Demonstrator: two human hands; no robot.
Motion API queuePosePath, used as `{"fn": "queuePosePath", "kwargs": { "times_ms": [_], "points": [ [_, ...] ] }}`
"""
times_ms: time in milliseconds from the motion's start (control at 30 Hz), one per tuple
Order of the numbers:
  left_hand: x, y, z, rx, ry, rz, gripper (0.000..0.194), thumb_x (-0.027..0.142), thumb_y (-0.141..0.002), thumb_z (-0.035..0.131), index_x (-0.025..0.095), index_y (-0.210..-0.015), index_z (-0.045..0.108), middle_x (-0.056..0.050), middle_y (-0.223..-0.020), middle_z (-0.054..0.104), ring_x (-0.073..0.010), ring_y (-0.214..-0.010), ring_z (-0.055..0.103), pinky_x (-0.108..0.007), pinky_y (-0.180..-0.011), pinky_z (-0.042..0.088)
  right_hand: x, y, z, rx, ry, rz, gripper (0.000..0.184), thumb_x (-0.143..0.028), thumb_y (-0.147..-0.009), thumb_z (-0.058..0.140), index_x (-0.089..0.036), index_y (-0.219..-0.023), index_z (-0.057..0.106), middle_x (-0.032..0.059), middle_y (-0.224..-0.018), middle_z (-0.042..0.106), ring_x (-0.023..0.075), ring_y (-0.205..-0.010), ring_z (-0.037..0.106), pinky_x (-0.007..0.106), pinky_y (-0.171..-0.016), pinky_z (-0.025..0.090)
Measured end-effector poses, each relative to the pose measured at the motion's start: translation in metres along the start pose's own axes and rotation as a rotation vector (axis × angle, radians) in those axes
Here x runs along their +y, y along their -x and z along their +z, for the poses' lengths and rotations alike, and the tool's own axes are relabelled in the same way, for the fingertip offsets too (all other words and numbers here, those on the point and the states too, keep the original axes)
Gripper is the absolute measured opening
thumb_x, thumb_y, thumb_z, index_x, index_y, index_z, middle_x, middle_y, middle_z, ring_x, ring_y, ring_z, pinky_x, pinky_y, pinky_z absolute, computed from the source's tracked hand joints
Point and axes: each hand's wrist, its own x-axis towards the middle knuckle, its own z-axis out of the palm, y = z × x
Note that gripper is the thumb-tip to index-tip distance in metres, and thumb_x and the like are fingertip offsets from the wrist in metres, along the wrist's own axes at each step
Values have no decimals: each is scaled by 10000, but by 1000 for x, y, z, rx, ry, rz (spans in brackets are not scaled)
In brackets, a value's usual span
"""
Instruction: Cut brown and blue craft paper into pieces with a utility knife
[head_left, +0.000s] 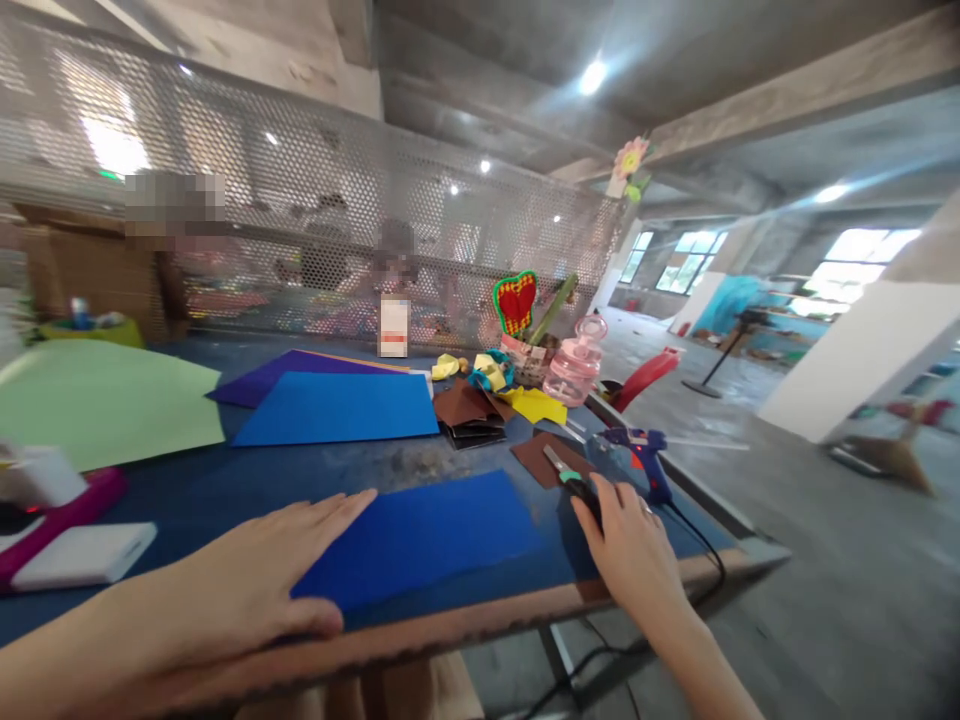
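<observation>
A dark blue paper sheet (442, 535) lies flat near the front edge of the table. My left hand (274, 560) rests on its left end, fingers stretched out and thumb apart. At the right, my right hand (628, 535) is closed around the dark handle of a utility knife (574, 482). The knife points away and to the left, over a brown paper piece (534, 460). Just beyond my right hand, a blue glue gun (651, 462) sits near the table's right edge, its cord hanging down.
Lighter blue (345, 408), purple (262, 378) and pale green sheets (112, 405) lie farther back. Brown scraps (469, 405), a pink bottle (576, 365) and a pot (529, 360) stand behind. A white power bank (86, 555) is at left. A perforated screen (465, 220) rises behind the table.
</observation>
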Motion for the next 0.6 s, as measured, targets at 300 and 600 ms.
{"fn": "queuePosePath", "kwargs": {
  "times_ms": [300, 600],
  "points": [
    [-17, -9, -26, 83, -2, 75, 671, 460, -781, 679, 324, -1414, 504, -53, -1472, 484, -314, -1352, 495, -492, -1113, 400, -55, -8, -25, -213, -404, -378, 284, -292, -1033, 417, -207, -1275, 540, 99, -1233, 608, 209, -1139, 599, 357, -986, 484],
    [-12, -9, -29, 402, 155, 34, 599, 587, -879, 553, 293, -1400, 532, -41, -1411, 579, -281, -1302, 558, -461, -1117, 412, -95, -25, -46, -490, -487, -668, 666, -558, -734, 805, -180, -1245, 607, 108, -1290, 626, 282, -1213, 567, 429, -1034, 463]
  ]
}}
